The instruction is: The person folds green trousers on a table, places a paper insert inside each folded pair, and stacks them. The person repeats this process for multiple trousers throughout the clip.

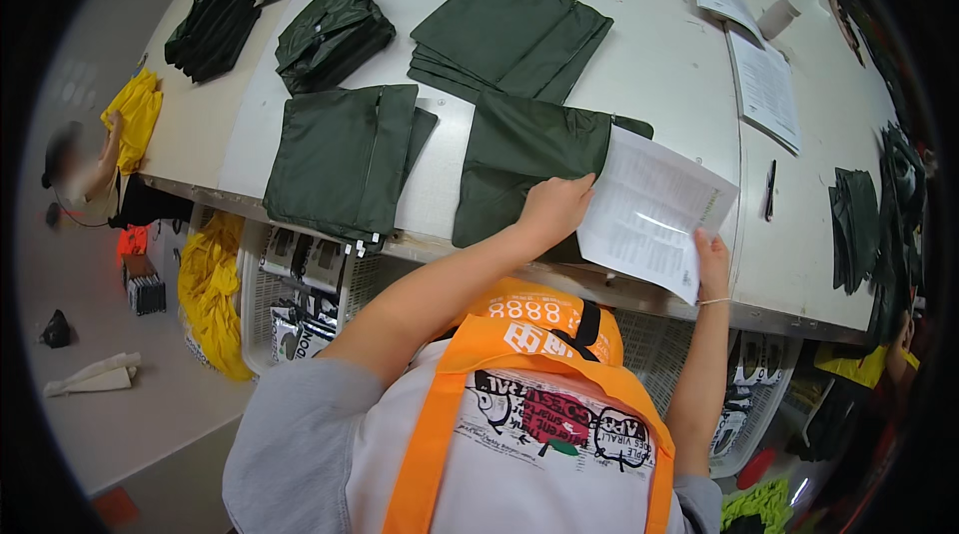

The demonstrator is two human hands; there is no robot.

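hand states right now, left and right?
Left hand: at left edge of white sheet, over dark green fabric; grip can't be told.
Right hand: closed, holding the white sheet's right edge.

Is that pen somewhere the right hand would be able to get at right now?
Probably yes: the pen lies just beyond the right hand, with only tabletop showing between them. But that hand grips the paper, so it would likely need to let go first.

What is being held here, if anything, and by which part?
A printed paper sheet, held by its right edge in the right hand; the left hand is at its left edge, grip unclear.
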